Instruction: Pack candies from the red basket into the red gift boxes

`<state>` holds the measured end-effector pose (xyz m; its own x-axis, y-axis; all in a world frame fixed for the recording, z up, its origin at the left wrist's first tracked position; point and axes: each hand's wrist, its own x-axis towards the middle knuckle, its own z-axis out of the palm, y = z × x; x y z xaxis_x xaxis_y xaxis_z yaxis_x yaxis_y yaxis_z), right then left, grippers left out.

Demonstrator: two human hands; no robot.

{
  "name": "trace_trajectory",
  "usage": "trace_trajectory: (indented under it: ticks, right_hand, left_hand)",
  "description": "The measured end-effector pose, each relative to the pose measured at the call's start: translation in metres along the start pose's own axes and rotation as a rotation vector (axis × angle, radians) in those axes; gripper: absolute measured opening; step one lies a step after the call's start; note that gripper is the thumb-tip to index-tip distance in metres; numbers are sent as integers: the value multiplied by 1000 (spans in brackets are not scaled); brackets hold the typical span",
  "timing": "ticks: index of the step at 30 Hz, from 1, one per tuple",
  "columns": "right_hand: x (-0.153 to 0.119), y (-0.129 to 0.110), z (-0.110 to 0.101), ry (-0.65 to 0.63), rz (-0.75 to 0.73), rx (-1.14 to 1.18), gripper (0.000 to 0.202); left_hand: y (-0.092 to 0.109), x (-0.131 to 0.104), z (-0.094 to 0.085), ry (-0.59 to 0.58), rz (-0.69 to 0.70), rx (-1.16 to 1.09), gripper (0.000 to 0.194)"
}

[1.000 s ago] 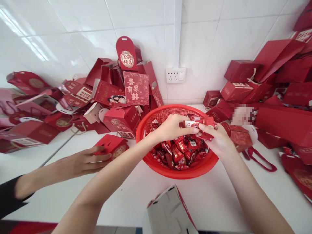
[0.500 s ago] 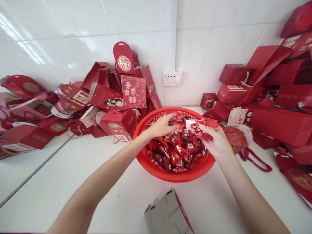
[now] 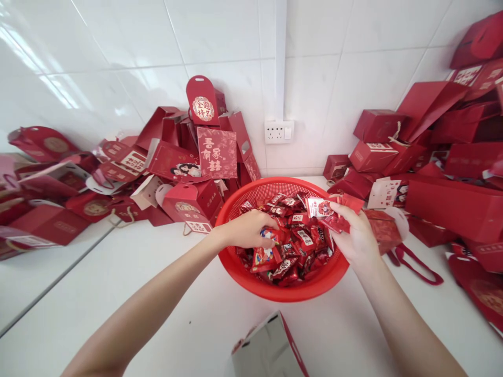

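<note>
My left hand [image 3: 251,229] is down in the red plastic basket [image 3: 288,296], its fingers bent but apart. They touch wrapped candies, and a red packet with blue and yellow print [image 3: 265,257] lies just under the thumb. Over the basket's right rim, my right hand [image 3: 356,233] is closed on several red candy packets, among them one with a white printed end [image 3: 319,208]. Small candies [image 3: 302,238] in shiny red wrappers fill the basket. In front of it stands a gift box with a grey-white side [image 3: 269,348], cut off by the bottom edge.
Red gift boxes [image 3: 192,201] are heaped against the tiled wall on the left. Another high pile of red boxes [image 3: 451,201] stands on the right, with a dark red ribbon handle [image 3: 420,269] on the white table [image 3: 168,293]. A power socket [image 3: 279,132] is on the wall.
My left hand has moved down and toward me into the candies, and different packets now lie on top. The right hand still holds its packets. The view has tilted slightly up.
</note>
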<state>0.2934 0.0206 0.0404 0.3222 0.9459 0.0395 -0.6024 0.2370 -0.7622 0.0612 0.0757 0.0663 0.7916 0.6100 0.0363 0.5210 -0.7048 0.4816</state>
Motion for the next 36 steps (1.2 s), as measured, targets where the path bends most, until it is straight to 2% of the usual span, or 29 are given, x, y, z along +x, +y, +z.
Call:
trace_trajectory:
  ticks: [5,10,13,16,20,25,31,36]
  right_hand:
    - [3,3,-4,6,-41,-6,25]
    - [4,4,-5,-32,-49,-14,26]
    - [3,3,-4,-82,-39,-42,27]
    - [2,2,-3,-122,-28,-67,29]
    - [1,0,-2,-131,-14,-73,30]
    - [1,-1,-4,-106,74,-9,35]
    - [5,-2,-4,-77,64,39,33]
    - [4,-1,-3,-46,-38,-4,30]
  left_hand:
    - [13,-10,-13,-102,-126,241,34]
    - [8,-18,-18,-22,-215,325,36]
    - [3,-27,-13,57,-131,234,37]
    - [6,-38,-8,118,-1,142,34]
    - [21,-49,-1,62,80,94,30]
    - [34,-58,15,-90,-8,133,36]
    - [34,-58,26,-85,-67,146,33]
    - [23,-34,32,-61,-85,249,41]
